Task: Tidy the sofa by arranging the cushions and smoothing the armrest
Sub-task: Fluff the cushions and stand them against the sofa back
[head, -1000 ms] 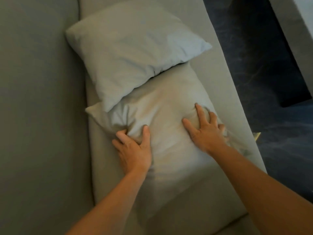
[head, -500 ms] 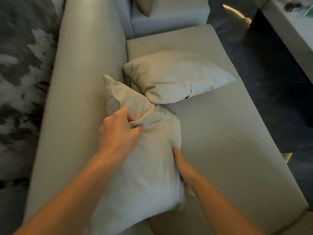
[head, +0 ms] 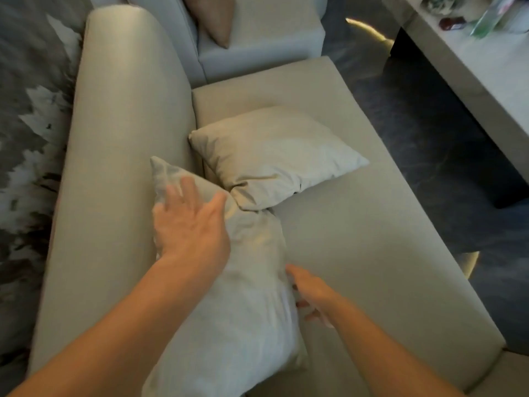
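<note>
Pale beige fabric covers everything in play: the sofa seat (head: 357, 239), the rounded backrest (head: 114, 167) on the left, and two soft cushions. The near cushion (head: 243, 296) is stood on its edge against the backrest, its upper corner touching the lower corner of the far cushion (head: 272, 156), which is laid flat and askew on the seat. The left hand (head: 191, 227) is seen spread open over the near cushion's top, fingers apart and blurred, clamped on nothing; whether the palm is touching the fabric cannot be told. The right hand (head: 312, 293) is pressed against the cushion's right edge, with the fingers partly tucked behind the fabric, so a closed grip cannot be confirmed. The cushions are judged light, limp and loosely filled, as is suggested by the creases and the sagging waist of the near one; little force is likely needed, and slumping is to be expected unless support is given on both sides. Hold is best taken at the corners or along the side seams, where the cover can be bunched. The seat is smooth and firm, so sliding is probably easy. Beyond it, a second seat with a brown cushion (head: 214, 21), dark marbled flooring (head: 429, 138) and a pale desk (head: 472, 67) carrying small items are shown.
</note>
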